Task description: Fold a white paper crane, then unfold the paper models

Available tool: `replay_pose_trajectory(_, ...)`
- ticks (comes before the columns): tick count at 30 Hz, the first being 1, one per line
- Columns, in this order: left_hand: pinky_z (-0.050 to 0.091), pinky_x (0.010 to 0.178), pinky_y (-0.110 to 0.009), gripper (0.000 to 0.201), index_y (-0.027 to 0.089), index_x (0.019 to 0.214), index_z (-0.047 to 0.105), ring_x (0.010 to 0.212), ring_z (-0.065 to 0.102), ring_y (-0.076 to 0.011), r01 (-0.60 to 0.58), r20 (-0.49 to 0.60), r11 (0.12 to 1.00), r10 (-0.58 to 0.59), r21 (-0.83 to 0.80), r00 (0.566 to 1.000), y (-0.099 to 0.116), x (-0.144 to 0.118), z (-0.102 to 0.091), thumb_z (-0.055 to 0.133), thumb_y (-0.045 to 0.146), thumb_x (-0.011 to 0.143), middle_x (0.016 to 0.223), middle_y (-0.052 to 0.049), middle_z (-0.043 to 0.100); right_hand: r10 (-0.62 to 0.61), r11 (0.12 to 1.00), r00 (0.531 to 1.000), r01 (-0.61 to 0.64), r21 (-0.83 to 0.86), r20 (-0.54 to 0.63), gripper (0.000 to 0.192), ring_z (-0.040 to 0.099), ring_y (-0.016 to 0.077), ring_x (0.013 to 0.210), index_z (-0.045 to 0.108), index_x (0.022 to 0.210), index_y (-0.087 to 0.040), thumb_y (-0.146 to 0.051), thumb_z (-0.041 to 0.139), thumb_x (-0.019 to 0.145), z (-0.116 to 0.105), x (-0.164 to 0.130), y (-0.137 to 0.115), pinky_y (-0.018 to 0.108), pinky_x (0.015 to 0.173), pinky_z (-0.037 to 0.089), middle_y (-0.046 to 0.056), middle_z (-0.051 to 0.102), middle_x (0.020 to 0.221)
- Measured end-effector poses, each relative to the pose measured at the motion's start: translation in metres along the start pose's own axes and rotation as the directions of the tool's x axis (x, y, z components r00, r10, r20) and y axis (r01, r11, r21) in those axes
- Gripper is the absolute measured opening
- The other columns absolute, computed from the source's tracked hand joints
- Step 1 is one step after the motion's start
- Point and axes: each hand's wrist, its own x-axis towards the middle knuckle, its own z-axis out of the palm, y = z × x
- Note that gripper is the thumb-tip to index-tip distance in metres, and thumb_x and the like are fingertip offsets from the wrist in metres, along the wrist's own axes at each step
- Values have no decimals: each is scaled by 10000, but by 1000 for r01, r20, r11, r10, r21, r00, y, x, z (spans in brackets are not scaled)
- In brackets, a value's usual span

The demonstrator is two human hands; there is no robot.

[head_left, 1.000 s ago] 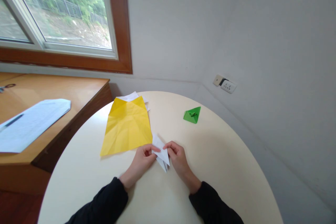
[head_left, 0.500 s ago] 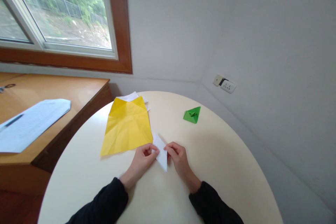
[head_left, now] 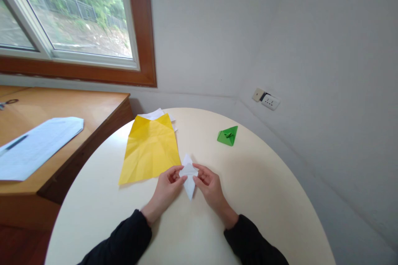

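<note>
A small white folded paper (head_left: 189,180) is held between my two hands, its long points facing away from me and towards me. On its left edge, my left hand (head_left: 170,184) pinches it between thumb and fingers. My right hand (head_left: 211,184) grips the opposite edge in the same way. Across its upper middle, a flap stands spread out sideways. Just beyond my left hand lies a creased yellow sheet of paper (head_left: 151,149). Farther off to the right is a green folded paper piece (head_left: 228,136) with a small curled part in its middle.
All of this rests on a round cream table (head_left: 264,198). White sheets (head_left: 152,114) stick out from under the yellow paper. A wooden desk (head_left: 93,105) at the left carries papers (head_left: 46,143), a pen (head_left: 16,143) and scissors (head_left: 9,102). A wall socket (head_left: 270,101) is behind.
The white paper has gone from a flat slanted diamond to an upright kite-like shape with its flap opened sideways. Both hands have shifted their grip slightly; the other papers stay put.
</note>
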Motion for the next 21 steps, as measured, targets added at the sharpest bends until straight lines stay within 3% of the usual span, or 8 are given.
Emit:
replay_pose_trajectory(5,355,531,-220,297,121,765,657,530,480,-104,-27,-10,997,27,67,1000,2,-1,-1,728,365,611,573,9,585,-34,999,999,34,-42,12,300,579,125,607,673,971,-171,-296,663,698,1,-1,-1,246,577,489,-15,573,658)
replay_pose_trajectory(14,402,580,-246,169,152,697,683,621,530,-145,-185,-9,963,191,196,982,1,-3,-4,668,321,689,648,-29,623,-110,989,994,108,-102,-14,186,597,141,576,685,829,-170,-329,640,743,2,-1,2,256,535,505,33,656,682)
replay_pose_trajectory(17,427,606,-260,134,171,706,697,641,544,-152,-294,8,923,301,248,954,1,-3,-5,650,296,716,660,-30,607,-160,977,987,156,-143,-17,152,607,147,607,671,817,-178,-312,620,766,2,-2,5,256,545,509,32,654,699)
replay_pose_trajectory(21,457,711,-292,95,217,751,721,779,559,-174,-458,4,808,492,371,871,0,-5,-7,637,261,749,788,-45,572,-331,903,943,309,-298,-23,79,602,148,665,658,805,-195,-243,596,797,2,-5,2,266,609,504,21,631,710)
